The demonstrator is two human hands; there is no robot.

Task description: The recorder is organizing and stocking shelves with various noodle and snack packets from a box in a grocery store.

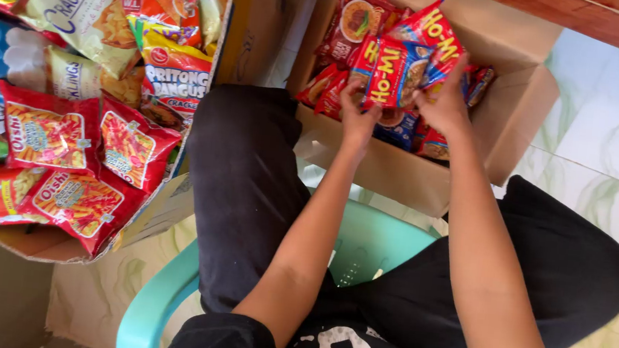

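Over the open brown cardboard box [431, 170], both hands grip red-and-blue foil noodle packets [403, 62]: left hand [358, 118] pinching, right hand [446, 104] clasping. Slick stack w/ loose hold could fan & spill outside the box.

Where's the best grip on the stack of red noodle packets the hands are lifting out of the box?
Probably the two short ends, as now: the left hand pinches the lower-left edge of the noodle packets and the right hand clamps the right edge. The packets are flat, soft and fanned, so squeezing from both sides, coming from above the open cardboard box, should keep them together.
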